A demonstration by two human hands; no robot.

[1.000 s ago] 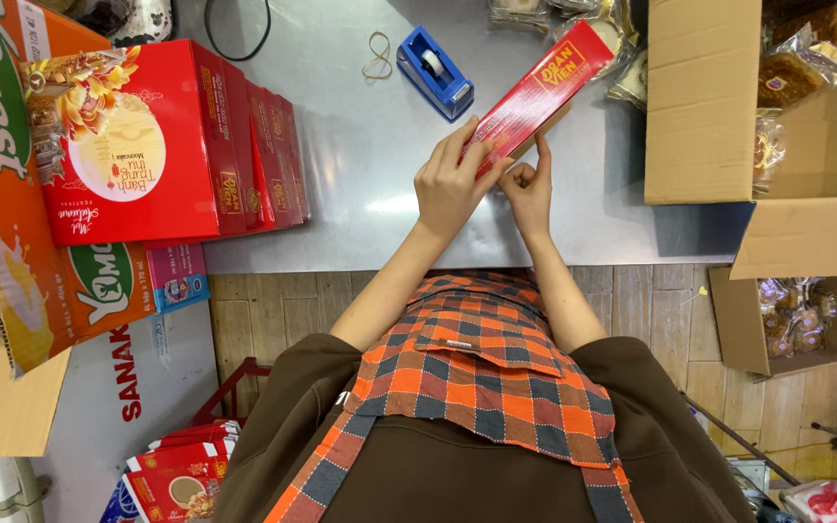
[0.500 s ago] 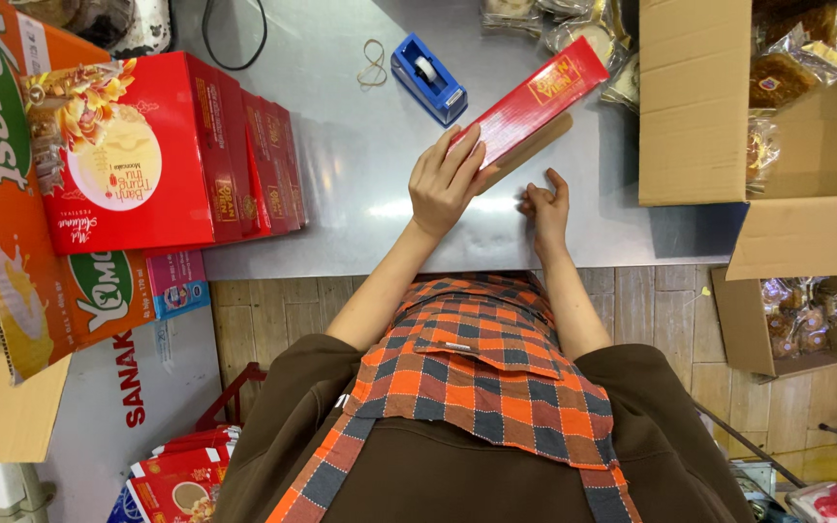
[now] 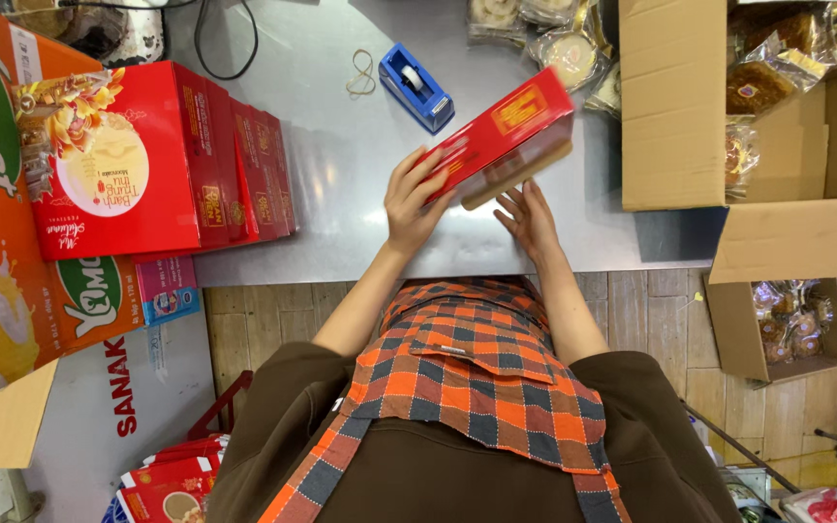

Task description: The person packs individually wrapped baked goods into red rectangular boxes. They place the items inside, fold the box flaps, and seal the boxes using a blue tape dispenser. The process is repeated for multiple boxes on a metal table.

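Currently the person stands at a steel counter (image 3: 341, 174), both hands at a flat red gift box (image 3: 501, 136) raised on a slant above the surface. Left hand (image 3: 417, 199) clasps the box's near end, fingers wrapped over the lid. Right hand (image 3: 530, 221) is spread wide and flat beneath the lower edge, touching or just under it; blur there leaves the contact uncertain. A tan strip shows along the box's underside, possibly the base sliding out of the lid. Just beyond the box sits a blue tape dispenser (image 3: 418, 87), with rubber bands (image 3: 361, 74) beside it. A stack of matching red boxes (image 3: 147, 165) stands to the left, near an orange carton (image 3: 2, 223). An open cardboard carton (image 3: 675, 107) of wrapped pastries (image 3: 758, 82) sits to the right. Risk noted: held at one end only, the box could pivot and drop; if the base is loose, it may slip free and strike the dispenser.
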